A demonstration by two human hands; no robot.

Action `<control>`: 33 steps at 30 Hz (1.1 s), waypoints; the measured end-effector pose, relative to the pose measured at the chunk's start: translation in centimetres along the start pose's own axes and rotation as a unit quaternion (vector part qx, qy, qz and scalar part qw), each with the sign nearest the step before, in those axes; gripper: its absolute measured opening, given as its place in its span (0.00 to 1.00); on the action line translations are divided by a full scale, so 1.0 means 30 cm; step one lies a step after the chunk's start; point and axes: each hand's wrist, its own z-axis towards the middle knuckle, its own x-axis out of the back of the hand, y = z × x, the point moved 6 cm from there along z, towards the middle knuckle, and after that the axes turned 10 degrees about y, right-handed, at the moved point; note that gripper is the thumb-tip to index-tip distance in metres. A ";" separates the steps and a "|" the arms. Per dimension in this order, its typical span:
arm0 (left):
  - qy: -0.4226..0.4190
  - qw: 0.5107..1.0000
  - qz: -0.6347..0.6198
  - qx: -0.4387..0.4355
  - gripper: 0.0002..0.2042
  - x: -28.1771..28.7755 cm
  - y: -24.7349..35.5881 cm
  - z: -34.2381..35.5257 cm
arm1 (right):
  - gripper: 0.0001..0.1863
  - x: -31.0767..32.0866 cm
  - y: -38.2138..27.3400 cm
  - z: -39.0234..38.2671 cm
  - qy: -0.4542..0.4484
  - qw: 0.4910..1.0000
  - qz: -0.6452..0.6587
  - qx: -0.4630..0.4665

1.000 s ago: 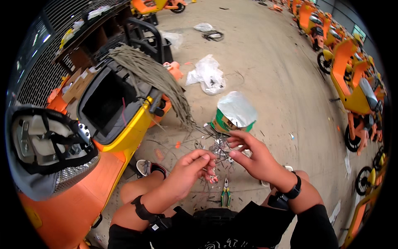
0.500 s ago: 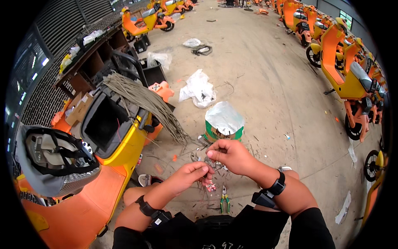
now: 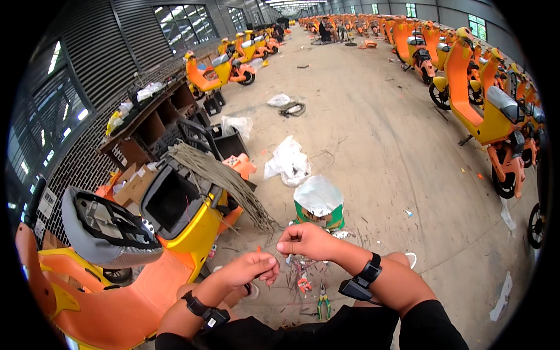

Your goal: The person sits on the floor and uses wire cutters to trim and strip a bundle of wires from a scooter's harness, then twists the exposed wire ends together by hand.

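My left hand (image 3: 255, 269) is closed, its thumb pressed against the bent fingers. Just above and to its right, my right hand (image 3: 306, 241) pinches with thumb and forefinger. A thin strand, perhaps wire (image 3: 276, 255), seems to run between the two sets of fingertips; it is too fine to make out well. On the floor beyond my lap lie pliers (image 3: 324, 304) with green and yellow handles, jaws pointing away. Next to them is a small red and white piece (image 3: 304, 284). Cut bits and dark strands litter the concrete around it.
A green container with a white liner (image 3: 319, 198) stands ahead. At left, an orange and yellow scooter (image 3: 157, 274) has its grey seat (image 3: 111, 233) raised and a bundle of grey-brown strands (image 3: 224, 178) draped over its rear. More scooters (image 3: 466, 99) line the right side.
My view has tilted up, showing more of the hall. Both hands have shifted left relative to the pliers, still close together with fingers pinched.
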 end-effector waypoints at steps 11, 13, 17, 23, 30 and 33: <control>0.306 0.620 0.625 -0.363 0.03 0.010 0.091 0.095 | 0.20 0.097 0.135 0.051 0.247 0.962 -0.009 -0.118; 0.314 0.576 0.641 -0.399 0.01 -0.017 0.052 0.129 | 0.20 0.121 0.216 0.039 0.251 0.947 0.020 -0.197; 0.299 0.579 0.644 -0.401 0.03 -0.008 0.013 0.158 | 0.18 0.115 0.226 0.025 0.247 0.917 0.086 -0.301; 0.315 0.812 0.413 -0.265 0.05 0.152 -0.065 0.203 | 0.21 0.224 0.222 0.090 0.327 0.926 -0.020 -0.187; 0.248 0.955 -0.144 -0.073 0.21 0.239 -0.185 0.241 | 0.23 -0.020 0.212 0.098 0.178 0.978 0.025 -0.101; 0.258 0.950 -0.156 -0.086 0.23 0.169 -0.165 0.208 | 0.25 -0.113 0.196 0.087 0.137 0.987 -0.002 -0.079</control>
